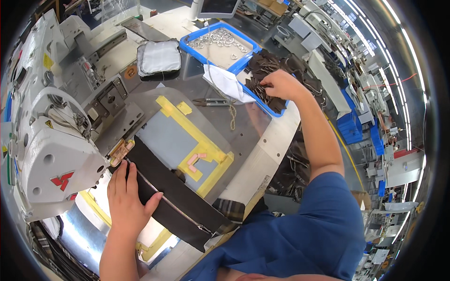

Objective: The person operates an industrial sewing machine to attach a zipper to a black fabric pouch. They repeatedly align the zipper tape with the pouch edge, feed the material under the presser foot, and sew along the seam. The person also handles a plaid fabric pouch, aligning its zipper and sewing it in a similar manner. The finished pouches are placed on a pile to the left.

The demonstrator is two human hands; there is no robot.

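Note:
My left hand (pixel 126 199) lies on a long black fabric panel (pixel 161 220) with its fingers stretched out and thumb apart. A silver-toothed zipper (pixel 176 209) runs along the panel, its pull near the close end. The panel's far end meets the worn metal clamp (pixel 121 152) beneath the sewing machine head (pixel 58 164). At the far right, my right hand (pixel 283 85) reaches into a blue tray (pixel 275 112). Its thumb and fingers are closed on a dark brown tab in a pile of small brown tabs (pixel 267 63); the tab is partly hidden by the fingertips.
Another blue-rimmed tray (pixel 194 51) holds several metal rings. White cloth (pixel 225 84) drapes over the tray edge, near snips (pixel 211 101) with a cord. A stack of white-topped pieces (pixel 159 57) sits farther back. Yellow tape (pixel 197 126) frames a grey plate beside the panel.

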